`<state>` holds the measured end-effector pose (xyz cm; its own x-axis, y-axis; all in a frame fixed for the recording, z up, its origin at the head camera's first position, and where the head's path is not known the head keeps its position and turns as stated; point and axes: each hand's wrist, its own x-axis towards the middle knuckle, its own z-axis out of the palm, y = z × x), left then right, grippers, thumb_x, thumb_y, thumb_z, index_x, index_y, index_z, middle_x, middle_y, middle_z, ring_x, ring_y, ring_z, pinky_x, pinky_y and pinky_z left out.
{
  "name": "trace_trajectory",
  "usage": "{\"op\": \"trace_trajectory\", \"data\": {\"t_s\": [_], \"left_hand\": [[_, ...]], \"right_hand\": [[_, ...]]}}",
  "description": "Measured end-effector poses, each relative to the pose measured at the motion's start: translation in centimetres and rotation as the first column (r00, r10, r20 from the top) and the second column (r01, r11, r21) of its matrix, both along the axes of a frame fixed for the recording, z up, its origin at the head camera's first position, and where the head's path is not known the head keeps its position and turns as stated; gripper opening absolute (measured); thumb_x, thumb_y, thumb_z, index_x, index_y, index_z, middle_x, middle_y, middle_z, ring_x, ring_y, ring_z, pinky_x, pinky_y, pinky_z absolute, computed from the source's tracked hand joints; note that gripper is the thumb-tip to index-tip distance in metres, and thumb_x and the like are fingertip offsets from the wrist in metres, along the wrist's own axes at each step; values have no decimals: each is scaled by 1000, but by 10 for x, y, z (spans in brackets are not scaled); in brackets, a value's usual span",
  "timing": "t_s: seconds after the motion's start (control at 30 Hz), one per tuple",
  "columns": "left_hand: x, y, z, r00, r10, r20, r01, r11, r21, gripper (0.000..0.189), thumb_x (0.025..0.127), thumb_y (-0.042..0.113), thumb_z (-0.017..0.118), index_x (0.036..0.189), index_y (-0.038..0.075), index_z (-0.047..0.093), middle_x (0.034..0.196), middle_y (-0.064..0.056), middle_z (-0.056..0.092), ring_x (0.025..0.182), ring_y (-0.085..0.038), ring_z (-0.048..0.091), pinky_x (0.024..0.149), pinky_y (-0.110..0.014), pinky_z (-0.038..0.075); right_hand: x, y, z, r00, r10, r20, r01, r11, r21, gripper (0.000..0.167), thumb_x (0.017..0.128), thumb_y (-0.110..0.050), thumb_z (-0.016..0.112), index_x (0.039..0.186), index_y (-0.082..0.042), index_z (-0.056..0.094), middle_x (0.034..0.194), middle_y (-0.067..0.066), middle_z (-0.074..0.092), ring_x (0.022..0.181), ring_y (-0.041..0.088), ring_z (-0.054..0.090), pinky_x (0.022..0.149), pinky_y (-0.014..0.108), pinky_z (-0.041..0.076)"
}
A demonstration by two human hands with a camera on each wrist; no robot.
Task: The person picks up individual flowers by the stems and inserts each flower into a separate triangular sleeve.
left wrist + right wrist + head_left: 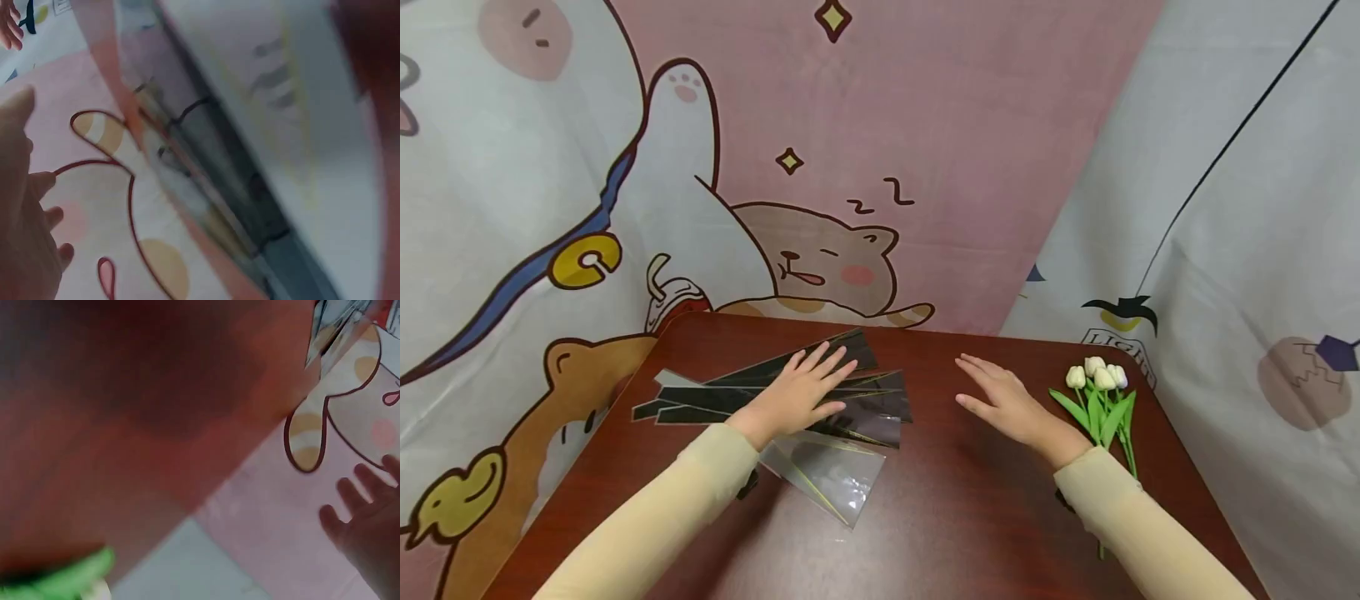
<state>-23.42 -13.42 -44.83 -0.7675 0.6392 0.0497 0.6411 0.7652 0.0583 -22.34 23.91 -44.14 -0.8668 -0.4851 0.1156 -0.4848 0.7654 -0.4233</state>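
Observation:
My left hand (808, 392) is spread above a fanned pile of dark cone-shaped sleeves (865, 400) with clear, gold-lined edges; whether it touches them I cannot tell. A fully clear sleeve (838, 475) lies nearest me in the pile. In the left wrist view that hand (28, 206) shows with fingers apart, holding nothing. To the right, my right hand (1007, 400) has its fingers extended and holds nothing. Just beyond its wrist lies a bunch of white artificial tulips (1097, 375) with green leaves, partly covered by the right sleeve. A blurred green leaf (69, 578) shows in the right wrist view.
The glossy red-brown table (940, 517) has its far edge against a hanging cloth (970, 167) printed with cartoon cats. The same cloth continues down along the table's left and right sides.

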Motion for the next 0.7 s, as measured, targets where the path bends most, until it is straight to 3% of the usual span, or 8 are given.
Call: {"op": "trace_trajectory", "data": {"t_s": [0.17, 0.27, 0.33, 0.43, 0.47, 0.57, 0.6, 0.7], "left_hand": [[12, 1, -23, 993, 31, 113, -29, 999, -20, 70, 95, 51, 46, 152, 30, 11, 159, 0, 6, 147, -28, 5, 114, -58, 15], [19, 4, -34, 985, 53, 164, -55, 998, 4, 71, 94, 48, 51, 152, 27, 15, 159, -1, 9, 146, -30, 10, 113, -59, 17], [23, 7, -39, 978, 56, 201, -65, 997, 40, 70, 94, 44, 54, 152, 23, 21, 159, -4, 12, 145, -32, 13, 112, -60, 18], [28, 11, -45, 968, 54, 246, -77, 993, 85, 69, 94, 39, 57, 151, 18, 25, 158, -8, 15, 145, -34, 16, 110, -62, 20], [29, 13, -46, 965, 54, 258, -83, 991, 103, 68, 94, 37, 57, 150, 16, 27, 158, -9, 16, 145, -35, 16, 110, -63, 20], [30, 20, -51, 961, 62, 268, -102, 985, 138, 65, 95, 35, 56, 150, 15, 28, 158, -9, 18, 145, -34, 17, 110, -62, 21], [29, 23, -52, 961, 63, 269, -106, 983, 151, 64, 95, 34, 56, 150, 15, 29, 158, -9, 19, 144, -34, 17, 110, -62, 21], [26, 33, -54, 964, 59, 259, -106, 979, 172, 60, 96, 34, 54, 149, 15, 32, 157, -8, 21, 144, -33, 19, 110, -62, 22]], "right_hand": [[6, -15, -20, 983, -63, 172, 95, 979, -181, 60, 94, -37, 58, 144, -11, 38, 149, 14, 35, 137, 36, 32, 106, 60, 31], [10, -28, -28, 939, -103, 328, 201, 938, -281, 54, 94, -31, 59, 142, -11, 42, 145, 15, 40, 131, 36, 41, 102, 57, 37], [11, -38, -33, 883, -95, 460, 286, 885, -366, 51, 95, -26, 57, 141, -7, 43, 143, 19, 43, 126, 36, 47, 100, 54, 41], [11, -52, -40, 766, -22, 643, 420, 774, -473, 48, 98, -20, 51, 141, 0, 40, 141, 23, 44, 122, 37, 51, 99, 50, 44], [11, -57, -41, 722, 17, 692, 462, 733, -499, 48, 99, -17, 48, 141, 3, 38, 141, 25, 43, 123, 38, 50, 100, 50, 43], [11, -68, -47, 620, 111, 777, 547, 649, -529, 47, 101, -13, 40, 143, 6, 33, 144, 26, 39, 128, 39, 44, 106, 49, 38], [11, -72, -48, 594, 139, 793, 567, 627, -534, 47, 101, -12, 38, 143, 6, 30, 144, 27, 37, 130, 39, 42, 108, 49, 35], [10, -80, -52, 546, 193, 815, 615, 568, -547, 49, 100, -11, 34, 144, 8, 26, 146, 29, 34, 134, 40, 36, 112, 50, 29]]}}
